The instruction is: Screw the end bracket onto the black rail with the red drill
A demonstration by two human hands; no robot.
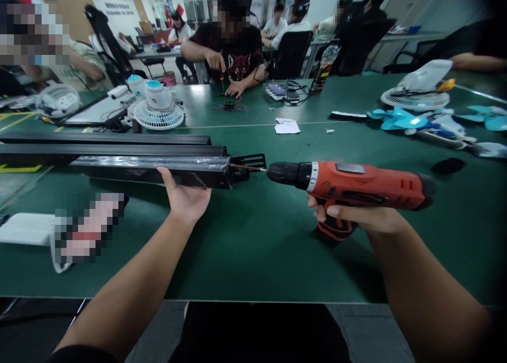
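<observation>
A long black bar (150, 169) with a shiny top face lies across the left of the table, its end pointing right. Under and against its near side is my left hand (188, 198), thumb raised along the bar and the other fingers hidden beneath it. My right hand (356, 215) is wrapped round the grip of an orange and black power drill (368, 184). The drill points left, and its thin bit (253, 168) reaches the open end of the bar, beside a black slotted bracket (255, 160). Whether the tip touches a screw cannot be made out.
Two more black bars (119, 139) lie behind. A phone (95, 228) and a white object (27, 229) are at the near left. Fan parts (158, 115) stand at the back left, blue blades (400, 118) at the right. Opposite, a person (237, 51) works with a screwdriver.
</observation>
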